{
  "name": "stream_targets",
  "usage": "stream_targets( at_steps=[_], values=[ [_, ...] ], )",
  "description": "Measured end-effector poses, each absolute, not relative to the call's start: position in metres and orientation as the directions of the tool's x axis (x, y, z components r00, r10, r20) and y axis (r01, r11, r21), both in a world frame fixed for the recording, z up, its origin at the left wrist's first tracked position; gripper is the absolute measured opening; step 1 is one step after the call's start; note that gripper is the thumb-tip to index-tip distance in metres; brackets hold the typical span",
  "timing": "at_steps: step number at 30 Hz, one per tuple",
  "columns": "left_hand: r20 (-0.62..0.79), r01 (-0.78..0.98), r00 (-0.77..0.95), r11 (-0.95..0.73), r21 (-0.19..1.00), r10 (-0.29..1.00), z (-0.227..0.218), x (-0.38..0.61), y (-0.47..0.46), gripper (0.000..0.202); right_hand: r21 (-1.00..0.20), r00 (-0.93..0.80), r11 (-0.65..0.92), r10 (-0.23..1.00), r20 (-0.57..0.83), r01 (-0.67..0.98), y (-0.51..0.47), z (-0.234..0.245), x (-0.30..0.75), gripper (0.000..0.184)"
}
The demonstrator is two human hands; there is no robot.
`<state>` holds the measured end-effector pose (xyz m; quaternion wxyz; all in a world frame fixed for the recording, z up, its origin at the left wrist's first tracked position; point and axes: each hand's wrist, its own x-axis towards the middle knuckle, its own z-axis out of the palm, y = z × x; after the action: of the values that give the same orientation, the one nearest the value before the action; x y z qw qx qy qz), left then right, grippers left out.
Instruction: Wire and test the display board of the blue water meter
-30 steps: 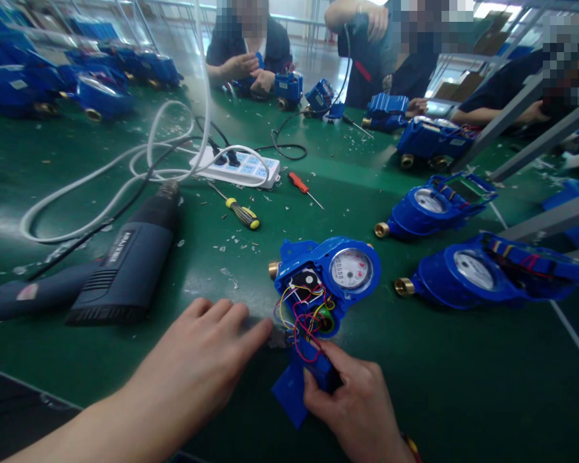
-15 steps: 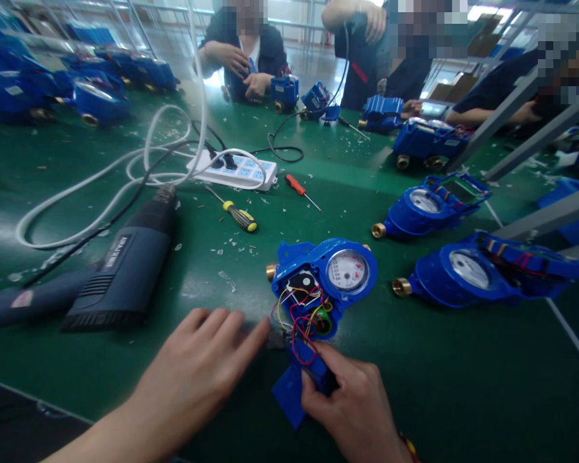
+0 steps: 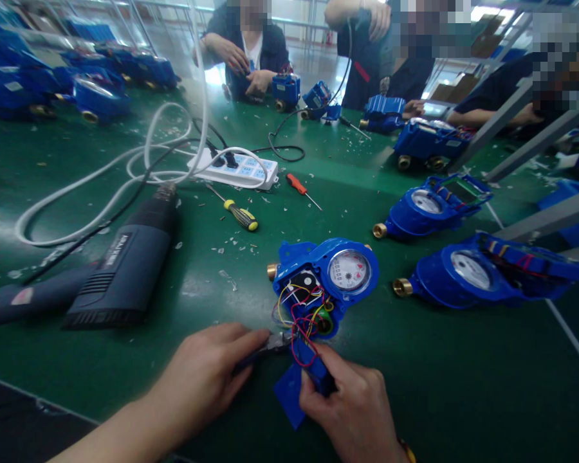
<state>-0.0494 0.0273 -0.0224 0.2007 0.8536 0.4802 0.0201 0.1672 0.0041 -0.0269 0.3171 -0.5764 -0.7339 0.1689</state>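
Above the green worktop (image 3: 444, 386), your left hand (image 3: 215, 366) grips pliers (image 3: 276, 342) by the wires (image 3: 310, 326). Your right hand (image 3: 354, 393) pinches a blue casing (image 3: 317, 373) beside the meter (image 3: 350, 270).

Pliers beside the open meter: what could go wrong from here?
1. The pliers in the left hand have their tips close to the thin wires, so a slip might nick or pull one.
2. The right hand grips a blue part with wires looped over it; tugging it away from the open meter could strain them.
3. Loose scraps on the table might get into the open housing.
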Motion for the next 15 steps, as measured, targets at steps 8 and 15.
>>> stream_targets(
  at_steps=[8,15],
  values=[
    [-0.238,0.734,0.546,-0.321,0.598,0.804,-0.028,-0.055,0.036,0.035,-0.624,-0.121,0.256,0.961,0.250,0.738,0.006,-0.025,0.166,0.028],
    [-0.229,0.704,0.558,-0.308,0.640,0.798,-0.030,-0.057,0.040,0.032,-0.651,-0.097,0.235,0.966,0.241,0.721,0.007,-0.024,0.167,0.025]
  ],
)
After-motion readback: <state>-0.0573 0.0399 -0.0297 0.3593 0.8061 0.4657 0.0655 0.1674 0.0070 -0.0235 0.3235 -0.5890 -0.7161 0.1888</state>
